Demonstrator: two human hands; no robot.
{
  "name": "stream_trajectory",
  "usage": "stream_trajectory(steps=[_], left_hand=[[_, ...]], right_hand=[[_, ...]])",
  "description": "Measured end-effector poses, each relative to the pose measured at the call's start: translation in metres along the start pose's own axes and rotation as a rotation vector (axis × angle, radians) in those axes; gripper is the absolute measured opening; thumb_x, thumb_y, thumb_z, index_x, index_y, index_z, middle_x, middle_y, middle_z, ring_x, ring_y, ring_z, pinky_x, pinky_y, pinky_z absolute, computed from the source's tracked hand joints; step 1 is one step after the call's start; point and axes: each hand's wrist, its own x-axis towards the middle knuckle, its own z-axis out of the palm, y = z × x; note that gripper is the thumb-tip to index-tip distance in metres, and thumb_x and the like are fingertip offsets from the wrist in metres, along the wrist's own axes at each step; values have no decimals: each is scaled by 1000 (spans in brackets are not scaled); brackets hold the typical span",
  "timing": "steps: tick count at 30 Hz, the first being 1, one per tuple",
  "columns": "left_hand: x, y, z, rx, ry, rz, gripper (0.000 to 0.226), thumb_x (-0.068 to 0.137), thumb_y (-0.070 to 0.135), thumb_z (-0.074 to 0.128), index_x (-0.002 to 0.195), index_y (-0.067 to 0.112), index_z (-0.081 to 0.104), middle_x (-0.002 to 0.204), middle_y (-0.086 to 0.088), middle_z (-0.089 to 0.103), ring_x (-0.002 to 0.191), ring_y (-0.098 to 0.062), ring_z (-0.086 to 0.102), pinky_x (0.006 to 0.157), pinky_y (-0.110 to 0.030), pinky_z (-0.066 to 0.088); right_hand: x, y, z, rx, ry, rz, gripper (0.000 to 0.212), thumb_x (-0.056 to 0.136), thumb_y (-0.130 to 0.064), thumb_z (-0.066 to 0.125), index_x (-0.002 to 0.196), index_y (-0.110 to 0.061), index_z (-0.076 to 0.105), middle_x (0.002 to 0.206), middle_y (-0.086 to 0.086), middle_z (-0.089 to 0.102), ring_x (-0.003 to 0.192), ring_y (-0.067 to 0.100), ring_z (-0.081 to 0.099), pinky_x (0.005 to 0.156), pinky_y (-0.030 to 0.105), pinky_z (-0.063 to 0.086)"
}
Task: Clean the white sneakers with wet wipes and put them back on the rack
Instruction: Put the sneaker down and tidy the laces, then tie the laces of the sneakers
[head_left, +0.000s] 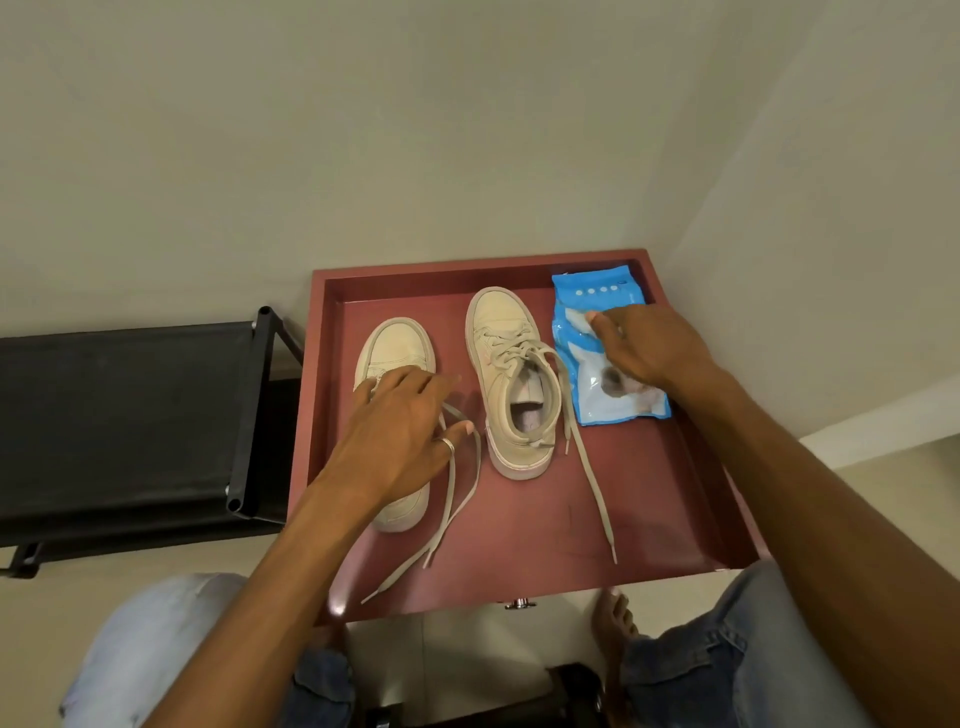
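Note:
Two white sneakers stand side by side, toes pointing away, on a red tray-topped table (675, 499). My left hand (402, 434) rests on top of the left sneaker (397, 345), fingers spread and relaxed, hiding its opening. The right sneaker (511, 374) stands free, its loose laces trailing toward me. A blue pack of wet wipes (597, 312) lies flat in the tray's far right corner. My right hand (654, 348) lies on the pack, fingertips at its white opening flap; whether they pinch a wipe is not clear.
A black fabric shoe rack (130, 415) stands to the left of the table, against the wall. Walls close in behind and to the right. My knees in jeans and bare feet are under the table's near edge.

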Motion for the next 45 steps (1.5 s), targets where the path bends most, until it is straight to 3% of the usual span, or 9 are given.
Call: stream_trajectory(steps=[3, 7, 12, 15, 23, 29, 33, 40, 45], left_hand=[[-5, -5, -4, -39, 48, -30, 57, 100, 50, 55, 150, 26, 44, 154, 2, 46, 147, -23, 34, 120, -54, 29], [-17, -15, -10, -75, 97, -77, 58, 99, 47, 58, 148, 19, 48, 152, -5, 50, 142, -30, 42, 114, -53, 38], [-39, -22, -20, -123, 130, -189, 56, 99, 43, 60, 147, 18, 48, 148, -7, 51, 132, -31, 51, 99, -51, 50], [-56, -24, -25, -165, 108, -272, 52, 100, 45, 58, 144, 21, 47, 144, -4, 52, 121, -29, 58, 88, -45, 53], [-100, -15, -18, -168, 131, -385, 41, 100, 51, 53, 127, 22, 58, 127, 2, 62, 106, -25, 65, 79, -40, 54], [-94, -19, -21, -225, 227, -400, 36, 100, 47, 56, 125, 21, 62, 121, 1, 65, 100, -26, 67, 76, -37, 52], [-76, -25, -20, -154, 235, -369, 31, 98, 47, 58, 112, 20, 64, 106, -1, 67, 89, -28, 67, 72, -41, 57], [-52, -30, -15, -31, 195, -385, 27, 98, 37, 61, 89, 12, 66, 83, -4, 67, 69, -25, 60, 56, -31, 41], [-52, -30, -11, -104, 170, -377, 33, 96, 31, 62, 70, 14, 53, 58, 4, 47, 50, -13, 44, 43, -22, 27]], right_hand=[[-5, 7, -11, 137, 228, 47, 39, 98, -30, 43, 61, -19, 48, 60, -1, 52, 63, 25, 54, 62, 30, 36], [-19, 3, -21, 224, 311, 72, 24, 93, -23, 52, 84, -13, 72, 84, 7, 73, 82, 29, 66, 74, 34, 51], [-44, -26, -20, 206, 220, 26, 24, 90, -28, 49, 69, -23, 60, 71, -3, 68, 69, 20, 65, 71, 35, 53], [-67, -51, -19, 208, 249, -58, 28, 90, -34, 47, 78, -19, 67, 79, -2, 71, 78, 22, 66, 71, 38, 54], [-118, -122, -2, 239, 223, -249, 27, 92, -35, 48, 92, -20, 70, 86, -3, 71, 80, 19, 63, 68, 39, 54], [-123, -149, 23, 166, 137, -235, 33, 95, -43, 44, 86, -21, 67, 75, -1, 67, 70, 21, 63, 58, 34, 50], [-114, -166, 35, 111, 96, -249, 41, 97, -46, 41, 95, -14, 66, 81, 9, 68, 75, 29, 65, 61, 34, 48], [-102, -186, 40, 110, -2, -271, 32, 95, -38, 45, 77, -12, 54, 77, 14, 61, 71, 33, 61, 60, 35, 47], [-98, -181, 40, 108, 19, -338, 26, 88, -27, 48, 67, -13, 41, 64, 9, 49, 57, 30, 53, 53, 37, 47]])
